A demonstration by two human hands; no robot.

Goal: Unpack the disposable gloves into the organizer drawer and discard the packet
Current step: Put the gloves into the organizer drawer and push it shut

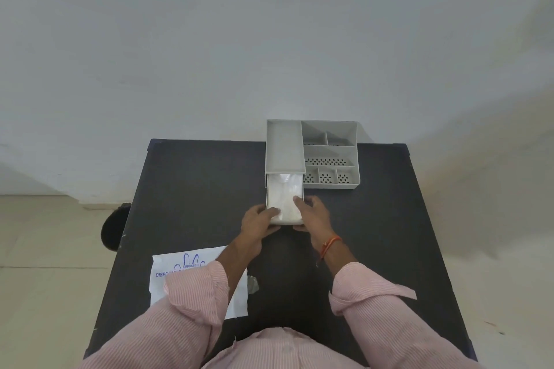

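Soft, even daylight; faint shadows on the wall [269, 39]; wide-angle bending at edges

Gloves [284, 198]: white stack, flat in pulled-out drawer [302, 189] of grey organizer [329, 153]. Packet [168, 275]: flat, 7 o'clock of drawer.

- One view only, from a wide-angle camera on the person's head, looking forward and steeply down.
- The dark worktop [186, 189] fills the lower middle, seen from its near edge toward the wall [209, 39] behind it.
- Both forearms reach in from the bottom edge, close to the lens.
- Straight lines bow near the frame's edges; pale floor [36, 234] shows on either side.
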